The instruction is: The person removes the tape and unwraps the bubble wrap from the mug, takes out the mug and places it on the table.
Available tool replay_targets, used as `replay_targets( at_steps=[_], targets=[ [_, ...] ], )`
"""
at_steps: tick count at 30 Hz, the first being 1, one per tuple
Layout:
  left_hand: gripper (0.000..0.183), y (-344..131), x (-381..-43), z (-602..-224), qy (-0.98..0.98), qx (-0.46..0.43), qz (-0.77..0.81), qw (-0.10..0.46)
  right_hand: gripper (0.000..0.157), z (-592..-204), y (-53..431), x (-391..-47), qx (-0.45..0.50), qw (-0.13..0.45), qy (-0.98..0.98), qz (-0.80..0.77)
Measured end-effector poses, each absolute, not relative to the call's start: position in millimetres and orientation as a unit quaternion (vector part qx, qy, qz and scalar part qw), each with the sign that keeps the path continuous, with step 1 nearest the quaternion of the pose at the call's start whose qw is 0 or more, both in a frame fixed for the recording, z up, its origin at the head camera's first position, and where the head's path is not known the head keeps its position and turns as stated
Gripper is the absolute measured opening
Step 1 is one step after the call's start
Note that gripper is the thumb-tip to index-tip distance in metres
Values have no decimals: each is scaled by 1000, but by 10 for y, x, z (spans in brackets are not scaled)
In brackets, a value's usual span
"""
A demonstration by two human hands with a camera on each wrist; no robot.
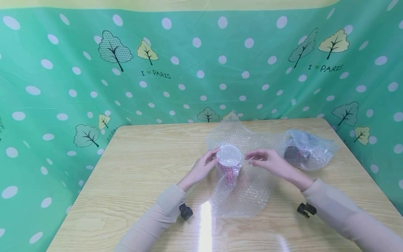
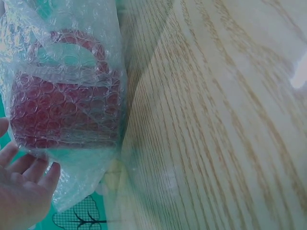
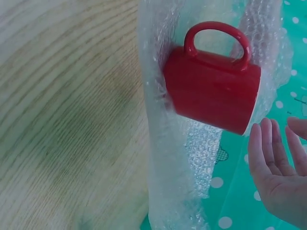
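Note:
A red mug stands upright on a sheet of bubble wrap, its handle toward me. Its round white top shows in the head view. Bubble wrap covers the side seen in the left wrist view, while the side facing the right wrist camera is bare red. My left hand is at the mug's left, fingertips right at the wrapped rim, fingers spread and relaxed. On the other side, my right hand hovers beside the rim with loosely bent fingers, holding nothing.
To the right lies another bubble-wrapped bundle with something dark inside. The bubble wrap sheet spreads behind and in front of the mug on the wooden table. A green dotted curtain hangs around the table's back and sides.

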State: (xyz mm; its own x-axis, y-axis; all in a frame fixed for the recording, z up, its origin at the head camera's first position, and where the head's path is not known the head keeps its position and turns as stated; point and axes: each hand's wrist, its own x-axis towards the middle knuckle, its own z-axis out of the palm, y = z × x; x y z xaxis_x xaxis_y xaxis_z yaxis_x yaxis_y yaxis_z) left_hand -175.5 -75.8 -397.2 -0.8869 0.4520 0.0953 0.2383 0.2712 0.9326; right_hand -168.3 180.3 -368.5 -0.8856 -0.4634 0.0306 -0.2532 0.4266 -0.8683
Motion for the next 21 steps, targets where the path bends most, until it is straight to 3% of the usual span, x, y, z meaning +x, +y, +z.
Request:
replay_targets(
  at_steps=[21],
  targets=[
    [42,-758,-1753,-3972,794,221,558,91,49,-3846,1740,-1860,-208,118,810,-535]
  ],
)
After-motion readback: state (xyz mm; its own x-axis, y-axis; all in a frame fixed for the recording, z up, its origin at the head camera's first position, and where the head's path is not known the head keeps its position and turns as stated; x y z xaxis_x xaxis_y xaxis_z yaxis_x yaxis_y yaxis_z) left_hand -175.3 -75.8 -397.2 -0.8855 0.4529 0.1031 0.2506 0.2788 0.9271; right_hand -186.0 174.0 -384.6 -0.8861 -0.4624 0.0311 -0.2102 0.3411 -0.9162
